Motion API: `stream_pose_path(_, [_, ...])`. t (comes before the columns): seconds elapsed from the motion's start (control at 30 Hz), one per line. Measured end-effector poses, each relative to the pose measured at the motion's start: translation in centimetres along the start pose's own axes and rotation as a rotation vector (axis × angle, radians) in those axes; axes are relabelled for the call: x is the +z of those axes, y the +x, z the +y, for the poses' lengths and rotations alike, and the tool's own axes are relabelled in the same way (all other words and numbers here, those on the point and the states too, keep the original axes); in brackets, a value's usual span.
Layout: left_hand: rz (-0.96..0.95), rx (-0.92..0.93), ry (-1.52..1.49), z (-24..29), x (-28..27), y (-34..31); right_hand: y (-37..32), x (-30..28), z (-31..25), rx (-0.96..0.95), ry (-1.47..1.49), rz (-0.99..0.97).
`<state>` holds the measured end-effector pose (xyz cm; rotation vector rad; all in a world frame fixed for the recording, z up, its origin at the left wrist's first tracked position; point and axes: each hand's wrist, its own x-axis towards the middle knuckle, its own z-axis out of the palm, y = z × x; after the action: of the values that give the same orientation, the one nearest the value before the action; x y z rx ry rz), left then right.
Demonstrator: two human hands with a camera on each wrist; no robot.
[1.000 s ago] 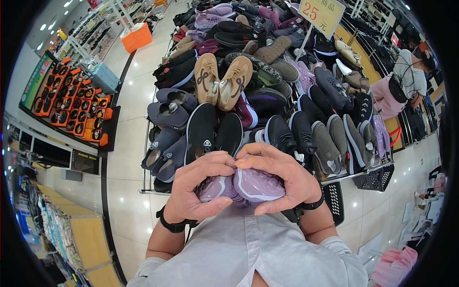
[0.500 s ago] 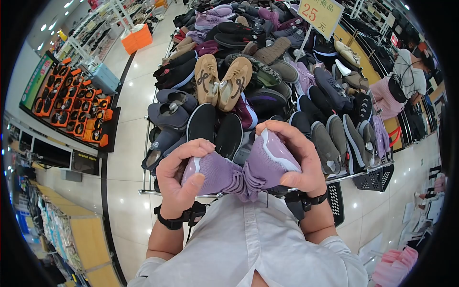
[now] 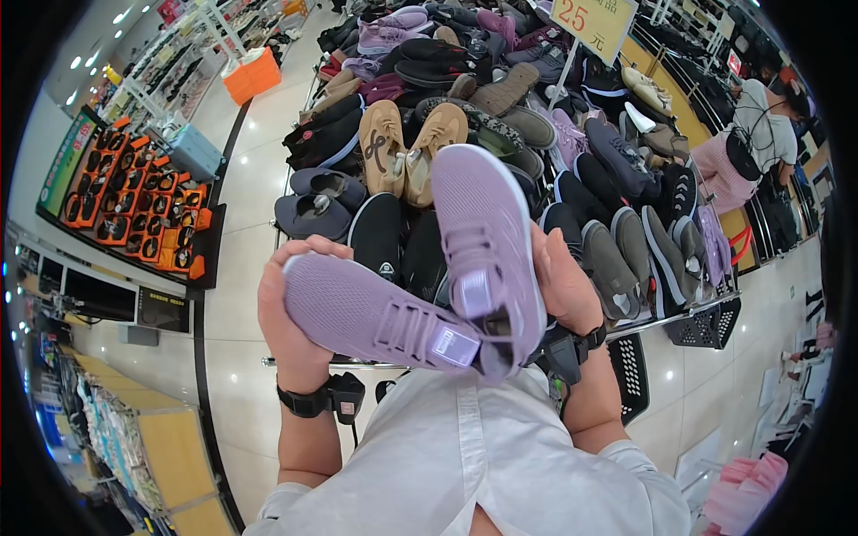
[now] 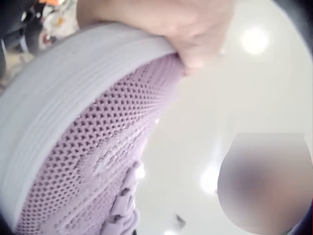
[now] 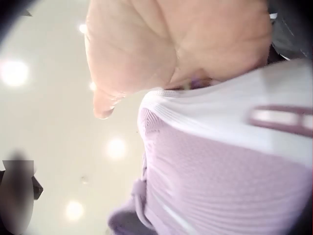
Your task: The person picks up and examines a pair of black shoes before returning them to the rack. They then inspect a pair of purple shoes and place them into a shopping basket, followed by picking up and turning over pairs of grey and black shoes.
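A pair of lilac knit sneakers meets at the heels in front of the shirt, uppers and shiny tongue labels facing up. The left sneaker (image 3: pixel 366 308) lies toe to the left, its toe gripped by my left hand (image 3: pixel 302 330); in the left wrist view the thumb (image 4: pixel 193 63) is at the toe's end. The right sneaker (image 3: pixel 483 201) points up and away. My right hand (image 3: pixel 567 286) is behind its outer side, thumb standing away from the shoe. In the right wrist view the open palm (image 5: pixel 181 44) lies against the white sole (image 5: pixel 215 110); its other fingers are largely hidden.
A rack heaped with shoes stands ahead, with tan sneakers (image 3: pixel 382 147), black slip-ons (image 3: pixel 375 232) and grey shoes (image 3: pixel 612 272) nearby. A yellow price sign (image 3: pixel 594 22) rises from it. Black baskets (image 3: pixel 706 322) are below right. Another person (image 3: pixel 760 134) stands at right.
The sneakers have turned from toes bent together to lying spread, uppers up. My left hand has moved left with one toe; my right hand has slid behind the other shoe, which now points away.
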<state>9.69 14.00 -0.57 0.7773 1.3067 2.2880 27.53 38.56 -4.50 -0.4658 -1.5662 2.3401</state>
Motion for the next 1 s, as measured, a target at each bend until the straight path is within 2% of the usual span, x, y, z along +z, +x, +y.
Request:
stream_pose_path(0.03, [0.086,-0.068,-0.201,0.1,-0.1,0.3,0.0,1.0,-0.3,0.017,0.246,-0.064])
stream_pose_path(0.07, [0.172,-0.135,-0.402,0.2,-0.2,0.6,-0.2,1.4,-0.2,0.016,0.248,-0.063])
stream_pose_path(0.1, [0.171,-0.135,-0.401,0.2,-0.4,0.8,-0.3,1.7,-0.2,0.023,0.309,-0.097])
stream_pose_path(0.17, [0.307,-0.239,-0.525,0.3,-0.7,1.1,-0.4,1.6,0.1,0.023,0.446,-0.182])
stream_pose_path(0.27, [0.397,-0.296,-0.520,-0.2,-1.3,1.3,-0.9,2.6,-0.5,-0.030,0.467,-0.110])
stream_pose_path(0.4, [0.440,-0.346,-0.552,-1.2,-2.4,1.5,-1.8,2.0,-0.4,-0.126,0.311,-0.109])
stream_pose_path(0.57, [0.448,-0.422,-0.642,-1.6,-3.0,1.7,-2.0,2.9,-1.4,-0.159,0.082,-0.110])
stream_pose_path(0.67, [0.456,-0.422,-0.640,-1.7,-3.4,1.6,-1.7,2.2,-0.4,-0.275,0.041,-0.126])
stream_pose_path(0.73, [0.454,-0.424,-0.645,-1.7,-3.5,1.6,-1.6,2.2,-0.4,-0.356,-0.148,-0.098])
stream_pose_path(0.83, [0.445,-0.434,-0.660,-2.0,-3.9,1.5,-1.8,2.1,-0.2,-0.423,-0.262,-0.030])
stream_pose_path(1.0, [0.400,-0.479,-0.738,-2.9,-4.1,1.3,-2.3,4.3,-0.4,-0.458,-0.074,-0.027])
